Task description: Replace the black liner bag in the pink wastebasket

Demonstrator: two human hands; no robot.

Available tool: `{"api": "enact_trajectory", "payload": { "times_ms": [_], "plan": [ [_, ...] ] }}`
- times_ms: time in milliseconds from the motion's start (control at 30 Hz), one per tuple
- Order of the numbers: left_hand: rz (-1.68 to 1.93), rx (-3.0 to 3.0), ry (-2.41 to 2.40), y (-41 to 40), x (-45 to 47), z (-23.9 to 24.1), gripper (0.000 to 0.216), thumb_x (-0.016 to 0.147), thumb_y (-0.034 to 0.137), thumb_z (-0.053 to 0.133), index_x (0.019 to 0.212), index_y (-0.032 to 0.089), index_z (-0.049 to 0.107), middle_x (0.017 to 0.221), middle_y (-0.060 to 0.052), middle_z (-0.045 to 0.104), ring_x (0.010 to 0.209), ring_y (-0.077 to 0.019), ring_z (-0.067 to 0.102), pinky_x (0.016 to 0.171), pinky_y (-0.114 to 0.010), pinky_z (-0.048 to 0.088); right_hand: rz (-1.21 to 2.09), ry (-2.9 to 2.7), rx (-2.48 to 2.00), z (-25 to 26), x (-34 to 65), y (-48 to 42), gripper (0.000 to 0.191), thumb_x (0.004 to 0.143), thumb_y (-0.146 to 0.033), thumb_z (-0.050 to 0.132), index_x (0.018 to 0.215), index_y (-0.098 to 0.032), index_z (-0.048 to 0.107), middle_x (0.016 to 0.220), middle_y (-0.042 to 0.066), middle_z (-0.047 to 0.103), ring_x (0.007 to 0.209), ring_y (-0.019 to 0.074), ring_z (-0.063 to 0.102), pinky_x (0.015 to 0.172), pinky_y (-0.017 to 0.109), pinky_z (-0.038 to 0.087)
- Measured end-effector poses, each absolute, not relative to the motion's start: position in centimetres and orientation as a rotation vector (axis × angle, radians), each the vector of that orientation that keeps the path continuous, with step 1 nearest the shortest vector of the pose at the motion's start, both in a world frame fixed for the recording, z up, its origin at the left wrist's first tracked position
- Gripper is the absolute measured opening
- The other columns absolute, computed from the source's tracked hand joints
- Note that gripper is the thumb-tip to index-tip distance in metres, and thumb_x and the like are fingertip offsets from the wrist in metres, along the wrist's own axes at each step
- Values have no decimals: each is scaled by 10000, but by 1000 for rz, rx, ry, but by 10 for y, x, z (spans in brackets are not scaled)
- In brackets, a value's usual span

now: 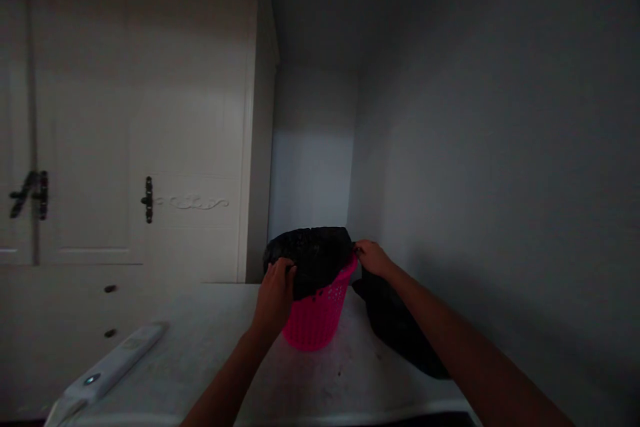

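Note:
A pink perforated basket [317, 317] stands on a pale surface [225, 353] in a dim corner. A black plastic bag [313, 257] is draped over its rim and lines the top. My left hand [275, 293] grips the bag's edge at the near left of the rim, fingers curled. My right hand [371, 257] pinches the bag's edge at the far right of the rim. Both arms reach forward from the bottom of the view.
A second black bag or cloth [395, 330] lies on the surface right of the basket, against the grey wall. A white remote-like device [113, 367] lies at the near left. A white wardrobe [135, 120] with dark handles stands behind.

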State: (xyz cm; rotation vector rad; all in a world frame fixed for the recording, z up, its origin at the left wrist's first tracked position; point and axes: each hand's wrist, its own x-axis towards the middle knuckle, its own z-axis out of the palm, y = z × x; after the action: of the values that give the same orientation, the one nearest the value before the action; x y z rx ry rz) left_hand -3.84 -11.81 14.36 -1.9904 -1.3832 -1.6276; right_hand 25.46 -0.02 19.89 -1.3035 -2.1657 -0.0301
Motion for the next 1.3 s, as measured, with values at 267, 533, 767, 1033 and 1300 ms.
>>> {"api": "enact_trajectory", "payload": {
  "times_ms": [267,533,767,1033,1300],
  "plan": [
    [-1531,-2000,-1447,-117,-27,150,255,1086,316,374,1015,239,606,912,-76,716,928,-298,685,964,-513,499,-14,-2180,-1310,217,225,32,354,851,-35,487,882,-155,819,906,61,823,901,192,734,820,246,502],
    [-1491,-2029,-1441,-121,-19,159,231,1080,301,427,1027,237,642,888,-65,723,890,-278,707,910,-458,526,118,-2240,-1008,238,174,40,615,860,-83,558,1472,-138,574,1299,116,757,1048,204,707,984,313,528],
    [-1587,-1996,-1364,-125,-13,156,261,1072,212,409,1140,232,661,1027,-73,754,983,-255,704,868,-402,560,298,-2206,-512,268,131,29,849,874,-397,686,1618,-157,356,1380,143,708,1196,291,668,1081,455,512],
    [-1672,-1662,-1093,-133,-24,149,421,1028,94,398,1385,207,590,1270,-123,733,1231,-255,655,1171,-530,435,130,-2139,-189,322,89,-30,867,873,-428,730,1602,-159,346,1331,152,720,1155,298,693,1068,434,530],
    [-1505,-1298,-962,-183,-97,157,316,940,71,534,1156,220,710,1048,-95,778,1112,-270,684,1280,-660,238,48,-2200,-544,323,67,-41,374,851,-60,598,1187,-176,716,1044,46,782,990,216,719,920,316,550]
  ]
}}
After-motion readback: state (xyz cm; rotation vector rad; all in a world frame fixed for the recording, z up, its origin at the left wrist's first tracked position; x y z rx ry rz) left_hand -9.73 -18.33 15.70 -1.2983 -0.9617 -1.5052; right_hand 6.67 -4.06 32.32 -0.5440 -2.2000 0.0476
